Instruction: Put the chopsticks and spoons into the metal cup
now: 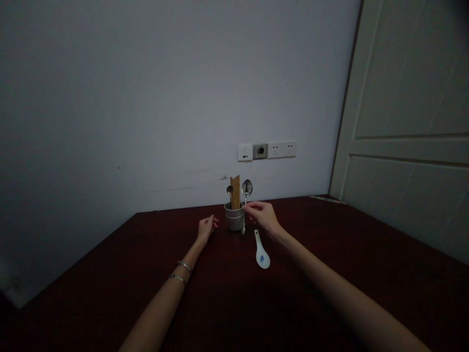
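Observation:
My right hand (262, 215) pinches the handle of a metal spoon (246, 188), held upright with its bowl up, right beside a small grey cup (234, 219). The cup holds several wooden chopsticks (235, 192) and a smaller metal spoon (229, 190). My left hand (205, 228) rests on the dark red table (110, 274) just left of the cup, fingers loosely curled and holding nothing. A white ceramic spoon with a blue mark (261, 250) lies flat on the table below my right hand.
A pale wall stands close behind the table, with a row of sockets and a switch (266, 150) above the cup. A light panelled door (410, 127) borders the table's right side. Two bracelets (181, 272) circle my left wrist.

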Demonstrator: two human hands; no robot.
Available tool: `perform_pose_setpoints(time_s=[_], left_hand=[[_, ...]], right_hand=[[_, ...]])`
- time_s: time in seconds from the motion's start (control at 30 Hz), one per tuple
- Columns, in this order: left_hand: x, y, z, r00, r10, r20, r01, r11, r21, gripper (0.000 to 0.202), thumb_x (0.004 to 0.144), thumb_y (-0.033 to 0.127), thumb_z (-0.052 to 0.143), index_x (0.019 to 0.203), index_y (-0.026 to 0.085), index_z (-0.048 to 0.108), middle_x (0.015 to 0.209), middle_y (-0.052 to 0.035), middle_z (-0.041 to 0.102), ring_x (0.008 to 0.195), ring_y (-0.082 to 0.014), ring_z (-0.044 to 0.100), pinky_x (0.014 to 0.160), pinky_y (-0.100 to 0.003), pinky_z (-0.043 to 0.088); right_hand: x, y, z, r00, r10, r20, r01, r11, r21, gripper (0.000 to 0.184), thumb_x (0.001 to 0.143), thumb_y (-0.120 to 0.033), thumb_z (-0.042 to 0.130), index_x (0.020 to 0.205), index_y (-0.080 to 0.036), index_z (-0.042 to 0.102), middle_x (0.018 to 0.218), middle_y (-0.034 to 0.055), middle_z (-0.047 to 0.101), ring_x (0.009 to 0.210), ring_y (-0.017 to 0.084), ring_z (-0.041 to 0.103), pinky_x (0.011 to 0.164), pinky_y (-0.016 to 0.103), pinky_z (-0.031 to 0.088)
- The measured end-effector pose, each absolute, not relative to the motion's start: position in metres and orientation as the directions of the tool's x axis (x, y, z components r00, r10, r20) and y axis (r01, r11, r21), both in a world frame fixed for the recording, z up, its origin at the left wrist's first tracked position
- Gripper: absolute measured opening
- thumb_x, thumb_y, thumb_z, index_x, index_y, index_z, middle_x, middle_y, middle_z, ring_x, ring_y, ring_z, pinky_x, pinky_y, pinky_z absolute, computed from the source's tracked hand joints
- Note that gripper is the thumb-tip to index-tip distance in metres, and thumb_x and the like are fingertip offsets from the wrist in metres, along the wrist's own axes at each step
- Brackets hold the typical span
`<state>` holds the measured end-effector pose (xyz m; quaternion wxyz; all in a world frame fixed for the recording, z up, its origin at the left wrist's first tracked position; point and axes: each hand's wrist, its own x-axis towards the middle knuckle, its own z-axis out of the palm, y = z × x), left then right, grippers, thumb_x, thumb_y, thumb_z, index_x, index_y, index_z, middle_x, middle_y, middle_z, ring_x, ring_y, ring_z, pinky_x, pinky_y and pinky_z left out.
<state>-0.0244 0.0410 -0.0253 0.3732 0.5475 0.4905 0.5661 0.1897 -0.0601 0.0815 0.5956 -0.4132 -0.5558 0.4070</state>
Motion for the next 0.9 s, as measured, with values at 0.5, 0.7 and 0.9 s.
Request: perform_pose_setpoints(time_s=[0.5,0.7,0.9], left_hand=[[-0.025,0.031,-0.02,-0.207,0.928,0.311,0.143,-0.285,0.948,0.045,0.065,0.054,0.051,0.065,0.01,0.062,0.046,0.0009,0.05,0.033,-0.0054,0.034,0.035,-0.019,0.022],[-0.025,0.016,0.013,-0.218,0.873,0.436,0.261,-0.378,0.888,0.037,0.065,0.047,0.055,0.061,0.011,0.064,0.049,-0.0023,0.056,0.04,-0.0087,0.044,0.04,-0.019,0.027],[-0.004,-0.01,0.062,0.029,0.936,0.35,0.227,-0.347,0.91,0.036,0.064,0.045,0.06,0.072,0.01,0.066,0.039,0.0038,0.044,0.034,-0.0052,0.033,0.036,-0.019,0.022]], right_hand=[[0.191,-0.051,0.049,-0.004,0.954,0.298,-0.042,0.298,-0.954,0.026,0.06,-0.036,0.065,0.068,-0.012,0.059,0.044,-0.0052,0.047,0.037,0.005,0.037,0.033,0.017,0.025],[0.187,-0.05,0.04,-0.06,0.947,0.315,-0.046,0.313,-0.949,0.03,0.059,-0.04,0.066,0.068,-0.013,0.059,0.049,-0.0039,0.05,0.038,0.005,0.038,0.034,0.018,0.027],[0.178,-0.056,0.041,-0.109,0.938,0.328,-0.038,0.326,-0.945,0.032,0.059,-0.043,0.066,0.068,-0.014,0.059,0.048,-0.0043,0.05,0.037,0.005,0.037,0.034,0.018,0.028]])
